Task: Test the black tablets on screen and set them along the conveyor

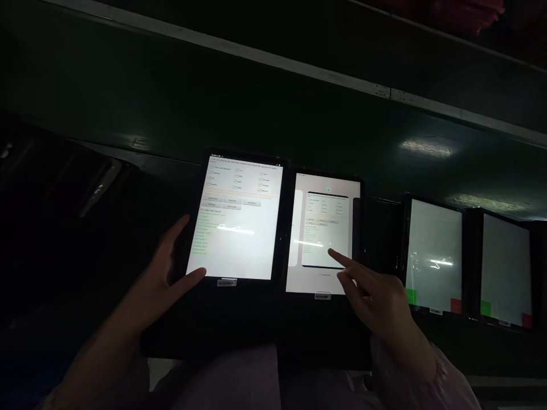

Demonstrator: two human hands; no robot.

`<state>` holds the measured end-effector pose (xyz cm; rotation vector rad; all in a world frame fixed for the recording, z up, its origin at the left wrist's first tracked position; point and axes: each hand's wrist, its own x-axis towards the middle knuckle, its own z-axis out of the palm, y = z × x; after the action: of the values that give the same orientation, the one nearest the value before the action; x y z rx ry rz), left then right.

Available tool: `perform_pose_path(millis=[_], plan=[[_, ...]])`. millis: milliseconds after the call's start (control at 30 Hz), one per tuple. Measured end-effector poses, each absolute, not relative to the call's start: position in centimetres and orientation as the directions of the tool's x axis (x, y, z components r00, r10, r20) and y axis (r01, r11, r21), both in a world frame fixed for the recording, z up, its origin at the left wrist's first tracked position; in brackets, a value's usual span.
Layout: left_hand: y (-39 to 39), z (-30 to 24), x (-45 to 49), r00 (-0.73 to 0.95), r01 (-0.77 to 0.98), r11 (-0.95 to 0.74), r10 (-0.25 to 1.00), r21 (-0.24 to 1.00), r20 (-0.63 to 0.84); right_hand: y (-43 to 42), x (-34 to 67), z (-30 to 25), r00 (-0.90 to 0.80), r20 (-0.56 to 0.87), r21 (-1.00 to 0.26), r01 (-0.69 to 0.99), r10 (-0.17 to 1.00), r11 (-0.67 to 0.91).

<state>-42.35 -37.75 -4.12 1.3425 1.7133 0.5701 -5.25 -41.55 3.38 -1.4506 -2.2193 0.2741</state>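
a: what does the person's left hand (164, 267) have?

b: it grips the lower left corner of the first tablet (236, 219), a flat glass slab with a thin dark bezel. the thumb lies over the bottom edge of the lit screen and the other fingers run up the left side, so the hand is closed on that tablet. the screen is white with rows of tick boxes, grey buttons and lines of green text, and a small barcode sticker (226, 282) sits below the glass.

a: and the right hand (376, 296)?

b: the index finger is stretched out straight, its tip on or just over the glass of the second tablet (323, 233); which of the two cannot be told. the remaining fingers are curled in loosely and hold nothing. a pale sleeve (436, 376) covers that wrist.

a: where is the second tablet?

b: just right of the first one, edges almost touching, both upright in portrait on the dark bench (256, 114). its screen shows a smaller rounded card of the same page, shrunk in a pale frame.

a: anything else?

b: two more tablets to the right, the third tablet (433, 256) and the fourth tablet (506, 270), each with a plain whitish screen and a green and a red patch in the bottom corners. the glass catches streaks of glare. a thin pale metal rail (299, 68) runs slantwise across the smooth dark surface behind.
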Motion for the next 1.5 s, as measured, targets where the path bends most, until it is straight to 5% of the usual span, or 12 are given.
perform_pose_path(millis=[467, 733, 1000, 1233, 1500], plan=[[-37.5, -3.1, -41.2, -0.118, 0.513, 0.401, 0.909, 0.759, -0.401, -42.2, -4.7, 3.8, -0.313, 0.312, -0.425, 0.798, 0.897, 0.426], [-38.1, -3.7, -41.6, -0.051, 0.564, 0.32, 0.934, 0.761, -0.354, -42.8, -4.9, 4.2, -0.566, 0.202, -0.524, 0.627, 0.799, 0.576], [-38.3, -5.5, -41.8, -0.023, 0.593, 0.255, 0.953, 0.764, -0.301, -42.4, -4.0, 4.2, -0.384, 0.303, -0.379, 0.791, 0.872, 0.48], [-37.1, -5.4, -40.2, -0.104, 0.501, 0.147, 0.989, 0.853, -0.109, -42.8, -4.4, 4.5, -0.41, 0.32, -0.392, 0.764, 0.854, 0.513], [-37.6, -5.0, -41.9, -0.079, 0.501, 0.254, 0.966, 0.828, -0.248, -43.1, -5.2, 4.2, -0.442, 0.315, -0.431, 0.722, 0.84, 0.541]])
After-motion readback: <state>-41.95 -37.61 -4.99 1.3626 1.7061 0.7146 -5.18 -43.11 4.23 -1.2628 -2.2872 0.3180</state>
